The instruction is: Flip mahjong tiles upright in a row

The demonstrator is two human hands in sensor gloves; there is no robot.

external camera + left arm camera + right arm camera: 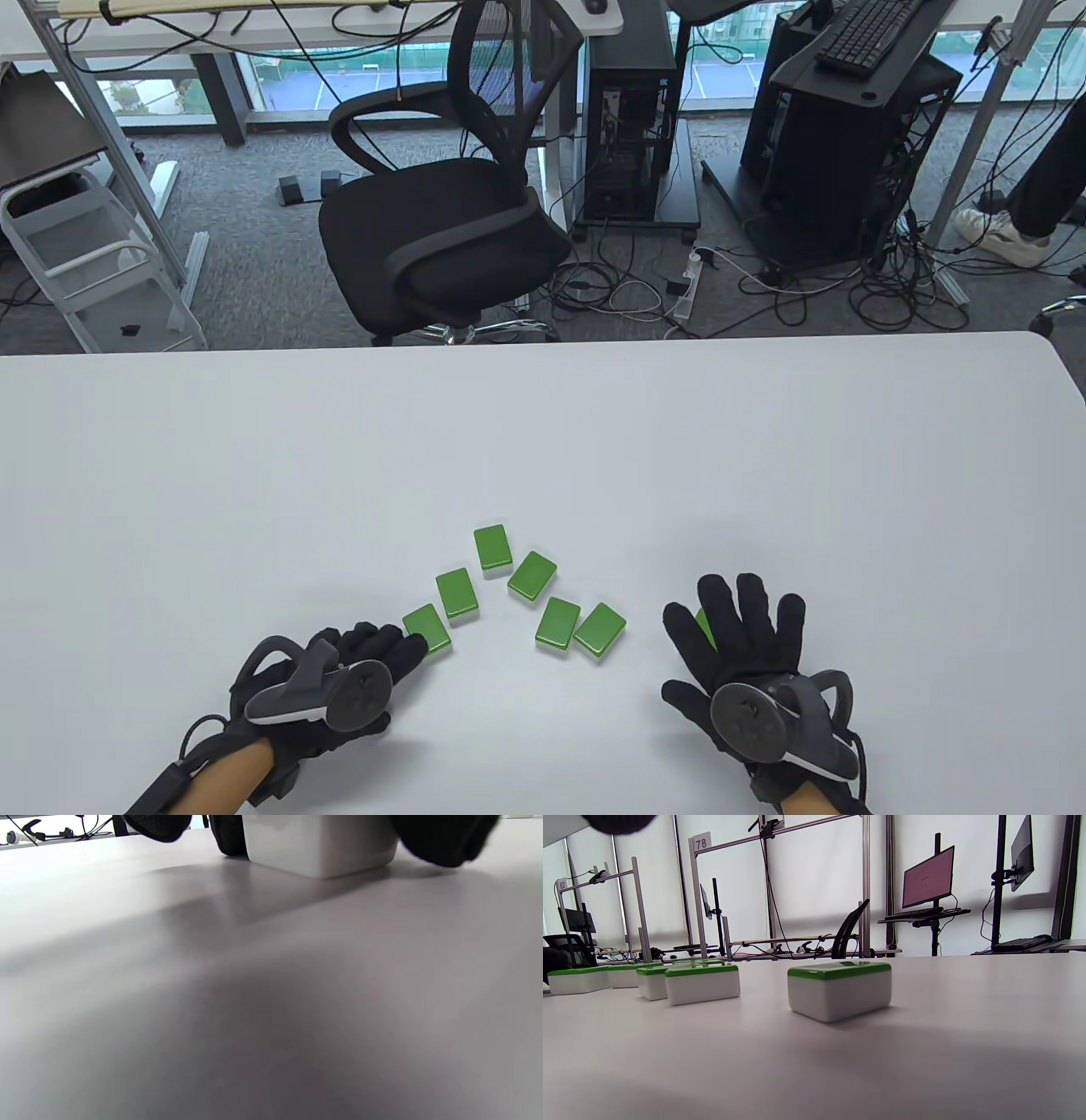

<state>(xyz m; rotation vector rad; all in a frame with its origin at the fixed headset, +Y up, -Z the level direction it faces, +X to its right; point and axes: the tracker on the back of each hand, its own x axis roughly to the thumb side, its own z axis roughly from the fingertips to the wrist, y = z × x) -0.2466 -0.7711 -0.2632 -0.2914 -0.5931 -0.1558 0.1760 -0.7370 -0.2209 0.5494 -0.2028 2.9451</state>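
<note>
On the white table (pixel 543 424), seven mahjong tiles lay green-backed in a loose arc; the left hand (pixel 339 679) pinched the leftmost tile (pixel 427 630), likely to stand it, while the right hand (pixel 747 645) hovered splayed over the rightmost tile (pixel 704 626)

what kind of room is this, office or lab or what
Most likely a lab set up in an office: numbered metal frames, a monitor on a stand, computer towers and loose cables on the floor.
</note>
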